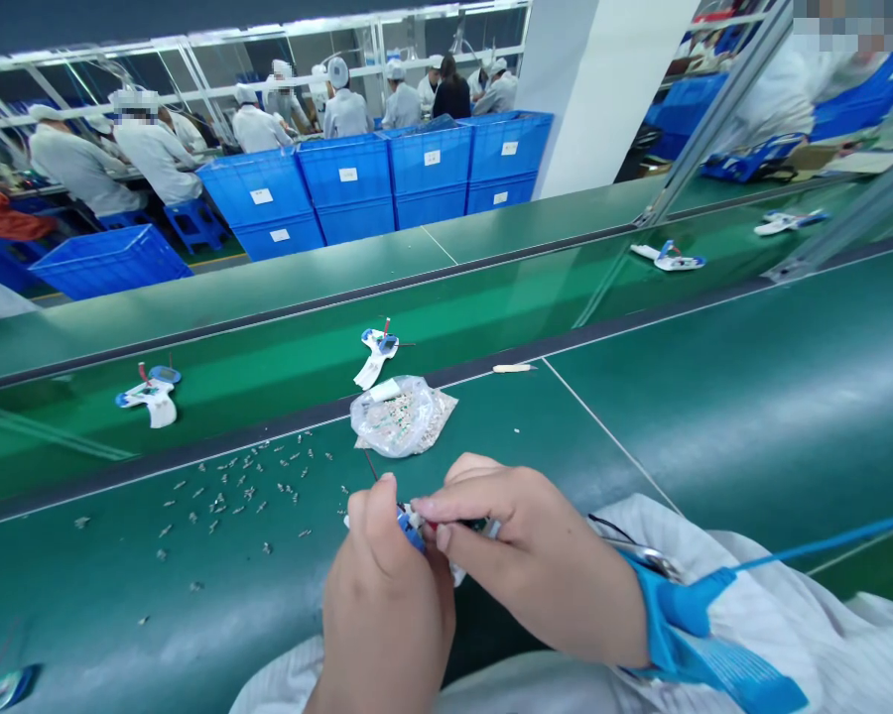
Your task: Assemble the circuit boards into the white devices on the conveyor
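Observation:
My left hand [391, 585] is wrapped round a small blue-and-white plastic device [411, 529], mostly hidden by the fingers. A thin dark wire [372, 465] sticks up beside the left thumb. My right hand [517, 555] meets it from the right, thumb and forefinger pinched on a small red piece [432, 526] against the device. What the red piece is cannot be made out. Just beyond the hands lies a clear plastic bag [394, 421] full of tiny parts. Many small metal parts [245, 486] are scattered on the green bench to the left.
Beyond the bench [714, 397] runs a green conveyor belt [483, 307] carrying several similar white-and-blue devices [379, 349]. A pale pen-like tool [513, 368] lies at the bench's far edge. A blue strap and cord [826, 540] trail from my right wrist. Blue crates [346, 178] and seated people stand behind.

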A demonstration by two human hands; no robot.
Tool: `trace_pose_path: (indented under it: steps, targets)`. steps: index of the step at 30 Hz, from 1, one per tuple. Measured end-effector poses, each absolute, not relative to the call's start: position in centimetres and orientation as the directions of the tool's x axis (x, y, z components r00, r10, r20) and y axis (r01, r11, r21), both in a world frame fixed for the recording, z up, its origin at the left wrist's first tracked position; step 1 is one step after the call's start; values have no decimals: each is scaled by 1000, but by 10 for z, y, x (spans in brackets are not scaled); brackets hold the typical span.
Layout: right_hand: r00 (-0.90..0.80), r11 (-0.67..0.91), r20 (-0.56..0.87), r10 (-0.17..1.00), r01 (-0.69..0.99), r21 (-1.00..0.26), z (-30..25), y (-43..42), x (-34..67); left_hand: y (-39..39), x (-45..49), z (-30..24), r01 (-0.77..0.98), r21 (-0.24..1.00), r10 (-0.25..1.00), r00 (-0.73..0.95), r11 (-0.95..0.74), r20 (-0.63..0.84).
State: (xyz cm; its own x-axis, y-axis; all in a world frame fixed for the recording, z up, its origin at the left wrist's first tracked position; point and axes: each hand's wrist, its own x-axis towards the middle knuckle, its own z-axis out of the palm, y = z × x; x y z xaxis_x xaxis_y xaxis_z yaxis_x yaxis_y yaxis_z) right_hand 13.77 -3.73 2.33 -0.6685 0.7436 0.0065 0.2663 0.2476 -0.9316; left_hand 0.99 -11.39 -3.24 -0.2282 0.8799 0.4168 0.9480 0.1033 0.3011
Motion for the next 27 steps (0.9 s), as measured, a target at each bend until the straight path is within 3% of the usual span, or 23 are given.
trace_pose_path:
  steps: [6, 10, 14, 19, 22, 24, 27]
  targets:
    - [-699, 281, 34, 714, 241, -929, 25, -37, 142, -114, 18, -24, 973, 196, 888, -193, 120, 417]
    - [-665, 239, -8, 747, 279, -930, 19, -35, 141, -109, 19, -18, 943, 332, 938, -128, 15, 322]
    - [-571, 105, -137, 810, 369, -923, 1, -11, 140, -103, 23, -16, 868, 491, 976, -161, 70, 146]
    - [-316, 207, -8, 949, 641, -739, -13, 92, 156, -103, 17, -22, 790, 599, 981, -189, 130, 36]
    - [-123, 172, 122, 985, 779, -603, -17, 161, 167, -98, 12, -21, 773, 615, 983, -67, 160, -171]
    - [-114, 192, 182, 977, 841, -505, -25, 190, 163, -91, 11, -16, 776, 597, 942, 9, 205, -335]
    - [-319, 366, 186, 929, 860, -354, -49, 202, 131, -80, 14, -6, 795, 563, 863, 107, 224, -494]
